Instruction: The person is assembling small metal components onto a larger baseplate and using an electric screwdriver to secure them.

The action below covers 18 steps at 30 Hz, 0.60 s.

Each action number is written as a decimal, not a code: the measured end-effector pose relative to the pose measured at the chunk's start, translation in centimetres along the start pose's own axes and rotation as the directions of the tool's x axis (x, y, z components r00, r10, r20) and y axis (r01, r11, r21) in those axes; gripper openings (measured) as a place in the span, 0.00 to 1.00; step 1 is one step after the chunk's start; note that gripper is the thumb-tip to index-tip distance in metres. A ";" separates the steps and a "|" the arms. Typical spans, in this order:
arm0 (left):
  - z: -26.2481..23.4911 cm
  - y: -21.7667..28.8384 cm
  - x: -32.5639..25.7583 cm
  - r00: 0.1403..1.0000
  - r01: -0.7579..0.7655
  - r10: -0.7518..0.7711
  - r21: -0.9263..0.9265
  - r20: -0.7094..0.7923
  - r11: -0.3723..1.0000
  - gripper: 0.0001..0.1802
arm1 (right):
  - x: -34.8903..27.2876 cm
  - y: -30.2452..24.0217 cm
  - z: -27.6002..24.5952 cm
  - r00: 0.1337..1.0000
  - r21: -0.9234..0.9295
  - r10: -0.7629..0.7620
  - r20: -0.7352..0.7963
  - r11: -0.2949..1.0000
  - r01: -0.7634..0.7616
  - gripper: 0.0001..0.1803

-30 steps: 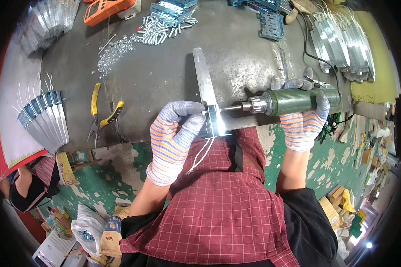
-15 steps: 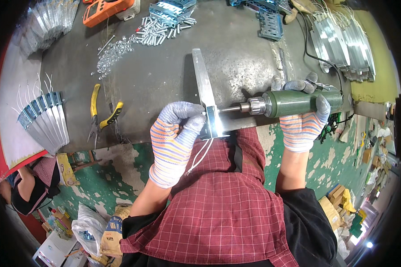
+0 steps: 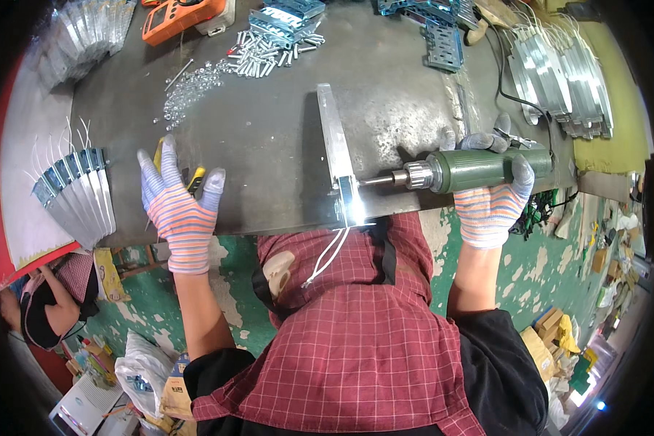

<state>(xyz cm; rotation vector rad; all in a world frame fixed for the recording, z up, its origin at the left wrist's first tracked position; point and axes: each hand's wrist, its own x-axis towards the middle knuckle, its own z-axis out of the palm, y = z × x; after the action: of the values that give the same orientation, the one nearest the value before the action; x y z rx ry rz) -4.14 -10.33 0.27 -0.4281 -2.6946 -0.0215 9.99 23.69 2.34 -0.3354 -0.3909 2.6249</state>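
Observation:
My right hand, in a striped work glove, grips a green power drill lying sideways. Its chuck and bit point left at the near end of a long flat metal strip on the dark workbench. White wires hang from that end of the strip over the bench edge. My left hand, also gloved, is spread open with fingers apart at the bench's front edge. It hovers over yellow-handled pliers, mostly hidden beneath it.
A fan of metal strips with wires lies at the left. Loose screws and bolts lie at the back, near an orange tool. More metal strips are stacked at the right. Another person sits at lower left.
My left hand let go of the strip's near end and moved left to the pliers, opening out. The drill stays pointed at the strip.

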 end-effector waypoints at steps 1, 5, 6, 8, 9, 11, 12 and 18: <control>0.0 0.4 0.2 0.999 0.029 -0.029 0.009 0.014 1.000 0.37 | -0.1 -0.1 -0.1 1.000 -0.005 -0.009 -0.019 1.000 0.009 0.33; 0.5 -0.6 1.7 0.997 0.051 -0.065 -0.299 -0.036 0.953 0.35 | 0.1 -0.3 -0.2 0.999 0.060 0.023 0.025 0.998 -0.025 0.28; 0.1 -0.4 1.7 0.995 0.078 -0.098 -0.422 -0.024 0.903 0.30 | 0.0 -0.3 -0.1 1.000 0.043 0.016 0.008 0.999 -0.017 0.30; -0.4 -0.8 1.8 0.983 0.100 -0.174 -0.630 -0.056 0.770 0.26 | 0.1 -0.2 -0.2 1.000 0.021 -0.008 -0.016 1.000 0.009 0.33; -0.7 -0.9 2.0 0.964 0.106 -0.259 -0.798 -0.064 0.593 0.23 | 0.3 -0.2 -0.1 1.000 -0.005 -0.015 -0.005 1.000 0.015 0.32; -4.1 -0.1 2.6 0.962 0.044 -0.271 -0.986 -0.002 0.163 0.19 | 0.0 -0.2 0.1 1.000 -0.030 -0.005 0.008 1.000 0.005 0.32; -5.2 1.5 2.8 0.973 -0.009 -0.231 -1.000 -0.012 0.011 0.20 | -0.3 -0.2 0.4 1.000 -0.040 -0.013 -0.022 0.999 0.012 0.33; -7.9 10.6 2.2 0.963 0.064 -0.172 -0.798 0.206 -0.599 0.36 | 0.0 0.0 0.4 0.999 -0.005 -0.028 -0.043 1.000 0.028 0.35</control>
<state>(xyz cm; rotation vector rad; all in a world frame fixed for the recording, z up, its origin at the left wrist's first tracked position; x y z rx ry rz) 0.24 -0.24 7.86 -0.3884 -1.3929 -2.8245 9.83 23.62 2.74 -0.3846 -0.3848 2.5849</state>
